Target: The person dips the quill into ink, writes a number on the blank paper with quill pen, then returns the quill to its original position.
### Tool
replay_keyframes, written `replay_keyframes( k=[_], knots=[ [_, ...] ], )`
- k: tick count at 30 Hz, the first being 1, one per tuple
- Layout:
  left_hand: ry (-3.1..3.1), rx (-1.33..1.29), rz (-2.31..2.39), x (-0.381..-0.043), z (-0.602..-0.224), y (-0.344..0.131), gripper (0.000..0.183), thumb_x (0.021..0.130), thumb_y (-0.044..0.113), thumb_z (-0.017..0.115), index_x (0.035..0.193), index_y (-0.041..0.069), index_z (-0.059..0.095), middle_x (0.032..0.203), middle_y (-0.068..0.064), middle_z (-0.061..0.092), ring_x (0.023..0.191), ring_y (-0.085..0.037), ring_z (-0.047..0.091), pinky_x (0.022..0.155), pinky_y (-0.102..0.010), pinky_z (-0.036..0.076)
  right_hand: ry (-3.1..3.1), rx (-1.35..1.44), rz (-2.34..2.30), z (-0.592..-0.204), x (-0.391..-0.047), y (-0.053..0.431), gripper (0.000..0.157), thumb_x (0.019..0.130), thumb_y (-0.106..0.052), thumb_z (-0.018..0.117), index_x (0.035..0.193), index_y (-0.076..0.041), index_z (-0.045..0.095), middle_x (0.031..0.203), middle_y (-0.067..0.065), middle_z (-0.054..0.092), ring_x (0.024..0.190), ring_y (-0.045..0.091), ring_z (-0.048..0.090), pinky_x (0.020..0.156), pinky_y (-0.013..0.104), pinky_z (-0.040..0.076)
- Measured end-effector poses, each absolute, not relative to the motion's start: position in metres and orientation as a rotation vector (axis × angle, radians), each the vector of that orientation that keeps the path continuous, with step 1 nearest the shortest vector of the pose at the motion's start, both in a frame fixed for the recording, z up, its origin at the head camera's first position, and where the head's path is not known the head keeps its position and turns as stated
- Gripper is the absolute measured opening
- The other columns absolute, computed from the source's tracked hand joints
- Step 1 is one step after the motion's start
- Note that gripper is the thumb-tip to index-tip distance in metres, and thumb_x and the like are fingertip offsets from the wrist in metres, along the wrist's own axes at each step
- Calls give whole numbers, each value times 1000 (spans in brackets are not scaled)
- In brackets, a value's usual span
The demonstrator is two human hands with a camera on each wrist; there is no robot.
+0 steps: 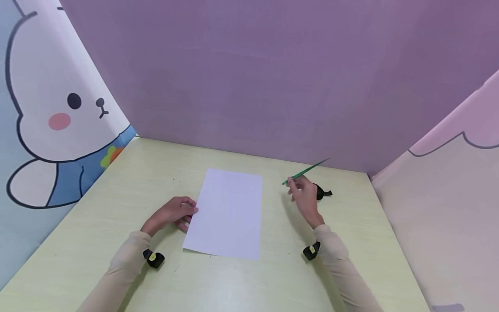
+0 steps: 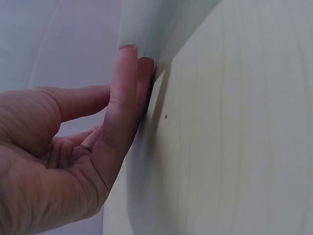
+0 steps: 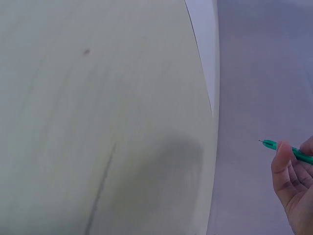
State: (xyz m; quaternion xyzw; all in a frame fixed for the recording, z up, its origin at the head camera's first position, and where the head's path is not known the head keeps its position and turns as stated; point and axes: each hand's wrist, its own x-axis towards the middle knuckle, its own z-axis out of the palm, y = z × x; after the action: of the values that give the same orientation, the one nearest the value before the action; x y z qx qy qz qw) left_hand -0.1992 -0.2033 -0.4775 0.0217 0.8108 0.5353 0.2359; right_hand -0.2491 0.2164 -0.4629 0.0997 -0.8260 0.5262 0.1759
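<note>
A slim green pen [image 1: 309,169] is slanting in the right hand [image 1: 306,197] (tip down and left), while a white paper sheet [image 1: 230,214] is lying on the table [image 1: 362,216], the left hand [image 1: 175,211] touching its left edge

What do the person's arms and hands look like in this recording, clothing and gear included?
The left hand and right hand are bare, without gloves. The left sleeve and right sleeve are long, plain and pale beige. A small black device with a yellowish marking shows at each wrist: left device, right device.
</note>
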Motion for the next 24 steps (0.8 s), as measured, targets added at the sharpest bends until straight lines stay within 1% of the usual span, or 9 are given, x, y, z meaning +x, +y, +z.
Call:
replay_keyframes(
  k=[2, 5, 9, 14, 20, 24],
  knots=[
    [2227, 57, 1469, -199, -477, -203, 27, 104, 11, 63, 123, -8, 58, 89, -13, 75, 74, -19, 72, 60, -35, 65, -2338, 283, 1504, -463, -250, 214, 23, 105, -11, 64, 109, 11, 69, 98, 32, 73, 72, 50, 67, 44, 32, 57],
    [2233, 66, 1471, -198, -476, -204, 26, 104, 10, 63, 122, -8, 58, 88, -12, 74, 73, -19, 72, 60, -34, 65, -2344, 288, 1503, -462, -250, 209, 23, 105, -15, 65, 109, 7, 70, 98, 30, 74, 72, 46, 67, 44, 26, 55],
    [2202, 86, 1511, -198, -475, -205, 25, 103, 8, 63, 121, -9, 58, 88, -13, 74, 74, -19, 72, 61, -36, 66, -2350, 292, 1501, -459, -249, 201, 21, 105, -15, 65, 107, 5, 71, 96, 28, 74, 70, 45, 67, 44, 22, 54],
    [2173, 90, 1545, -197, -476, -206, 23, 102, 6, 64, 119, -9, 58, 87, -12, 75, 75, -20, 73, 62, -37, 67, -2353, 296, 1518, -461, -250, 193, 19, 104, -13, 65, 106, 5, 70, 95, 30, 73, 69, 42, 67, 43, 24, 54],
    [2141, 96, 1587, -199, -480, -207, 24, 102, 5, 64, 119, -9, 57, 92, -13, 77, 79, -21, 74, 64, -39, 67, -2337, 304, 1549, -464, -251, 182, 18, 104, -11, 66, 105, 6, 70, 95, 32, 72, 68, 39, 67, 43, 27, 55],
    [2145, 88, 1597, -199, -480, -206, 23, 101, 3, 64, 120, -9, 56, 93, -14, 77, 79, -21, 74, 63, -39, 67, -2339, 301, 1565, -465, -252, 175, 19, 104, -9, 65, 107, 9, 70, 96, 33, 71, 70, 42, 68, 44, 31, 57]
  ],
)
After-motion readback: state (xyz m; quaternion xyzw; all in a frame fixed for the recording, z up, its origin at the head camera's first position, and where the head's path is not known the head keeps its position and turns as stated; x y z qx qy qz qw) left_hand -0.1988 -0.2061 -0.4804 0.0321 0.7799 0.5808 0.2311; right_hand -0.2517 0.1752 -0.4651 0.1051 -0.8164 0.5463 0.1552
